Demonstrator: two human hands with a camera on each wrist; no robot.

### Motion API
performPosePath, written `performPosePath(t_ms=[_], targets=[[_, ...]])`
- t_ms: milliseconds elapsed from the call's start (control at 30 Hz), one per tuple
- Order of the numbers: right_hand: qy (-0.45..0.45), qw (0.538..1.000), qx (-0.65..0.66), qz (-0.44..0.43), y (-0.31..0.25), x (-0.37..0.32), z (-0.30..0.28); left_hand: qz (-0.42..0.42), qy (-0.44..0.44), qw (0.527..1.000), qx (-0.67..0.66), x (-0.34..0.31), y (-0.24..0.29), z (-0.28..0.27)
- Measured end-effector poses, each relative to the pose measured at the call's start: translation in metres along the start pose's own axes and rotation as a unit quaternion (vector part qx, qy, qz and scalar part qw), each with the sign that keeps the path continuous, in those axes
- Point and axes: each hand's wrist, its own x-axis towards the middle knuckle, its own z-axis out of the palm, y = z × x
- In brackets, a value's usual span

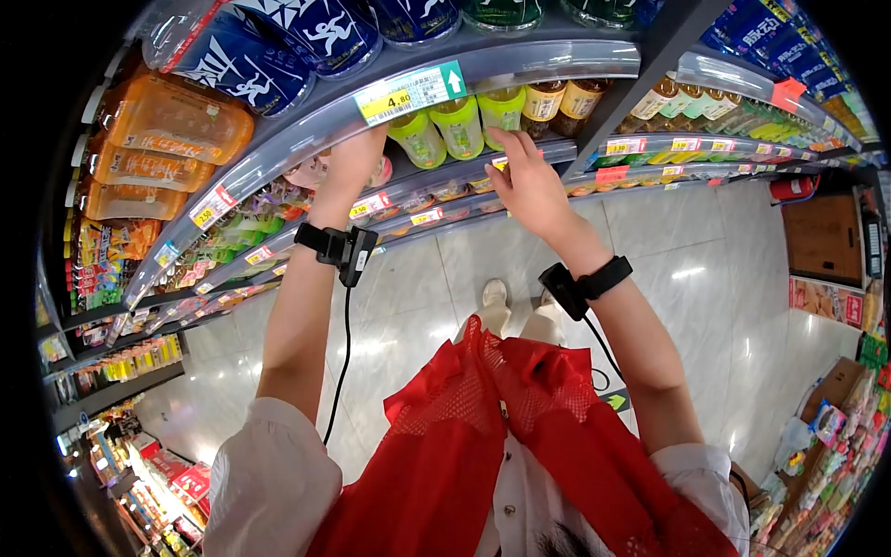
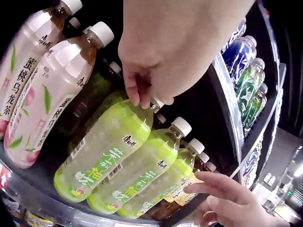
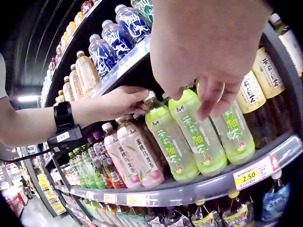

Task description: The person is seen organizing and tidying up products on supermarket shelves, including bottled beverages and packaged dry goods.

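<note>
Three bottles of green-labelled jasmine pomelo tea stand side by side on the shelf: a left one (image 3: 171,144), a middle one (image 3: 201,137) and a right one (image 3: 236,135). My left hand (image 2: 163,56) pinches the left bottle at its neck, just under the cap, with the fingertips bent together. Over the upper parts of the middle and right bottles hangs my right hand (image 3: 206,52), its fingers loosely extended and apart. Seen in the head view, the right hand (image 1: 534,190) is in front of the right green bottle (image 1: 502,111).
Pink peach oolong tea bottles (image 3: 142,153) stand left of the green ones, and brown tea bottles (image 3: 267,75) to the right. Above the hands runs an upper shelf edge (image 1: 520,65) bearing blue bottles (image 1: 329,37). A price rail (image 3: 203,189) lines the shelf front.
</note>
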Motion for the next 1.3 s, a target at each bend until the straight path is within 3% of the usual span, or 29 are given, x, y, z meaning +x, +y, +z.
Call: performPosePath(t_ms=[133, 200, 233, 333, 400, 433, 567, 633, 833, 933, 967, 1033, 1167, 1233, 1300], targets=[[0.008, 1.000, 0.001, -0.014, 0.001, -0.002, 0.000, -0.035, -0.057, 0.994, 0.092, -0.006, 0.019, -0.021], [0.018, 1.000, 0.003, -0.020, -0.002, -0.008, -0.008, 0.109, 0.005, 0.985, 0.130, -0.020, 0.024, -0.038], [0.005, 1.000, 0.010, -0.012, -0.003, -0.010, -0.013, 0.112, 0.005, 0.985, 0.130, -0.025, 0.026, -0.045], [-0.010, 1.000, 0.014, -0.003, -0.005, -0.017, -0.022, 0.068, 0.018, 0.982, 0.174, -0.034, 0.024, -0.057], [-0.013, 1.000, 0.012, -0.001, -0.005, -0.021, -0.024, -0.028, 0.096, 0.971, 0.217, -0.037, 0.019, -0.054], [-0.016, 1.000, 0.011, -0.006, -0.006, -0.022, -0.024, -0.126, 0.051, 0.971, 0.198, -0.034, 0.018, -0.052], [-0.029, 1.000, -0.008, -0.003, -0.015, -0.024, -0.025, -0.064, 0.028, 0.983, 0.168, -0.027, -0.020, -0.045], [-0.029, 1.000, -0.005, -0.007, -0.016, -0.025, -0.024, 0.013, 0.043, 0.983, 0.178, -0.024, -0.032, -0.042], [-0.028, 0.999, -0.009, -0.023, -0.005, -0.025, -0.015, -0.080, -0.102, 0.990, 0.052, -0.031, -0.045, -0.053], [-0.042, 0.999, -0.014, -0.018, -0.006, -0.021, -0.008, -0.086, -0.134, 0.987, 0.018, -0.032, -0.062, -0.053], [-0.046, 0.999, -0.014, -0.016, -0.008, -0.020, -0.006, -0.088, -0.134, 0.987, 0.018, -0.031, -0.067, -0.052], [-0.056, 0.998, -0.018, -0.018, -0.013, -0.015, 0.000, 0.007, -0.133, 0.991, 0.029, -0.024, -0.071, -0.053], [-0.076, 0.996, -0.033, -0.039, -0.026, -0.008, 0.024, -0.050, -0.173, 0.981, 0.065, -0.024, -0.079, -0.061], [-0.083, 0.995, -0.031, -0.049, -0.038, -0.005, 0.031, -0.001, -0.136, 0.988, 0.068, -0.028, -0.079, -0.069], [-0.091, 0.994, -0.030, -0.060, -0.049, -0.003, 0.036, -0.012, -0.134, 0.982, 0.129, -0.032, -0.072, -0.087]])
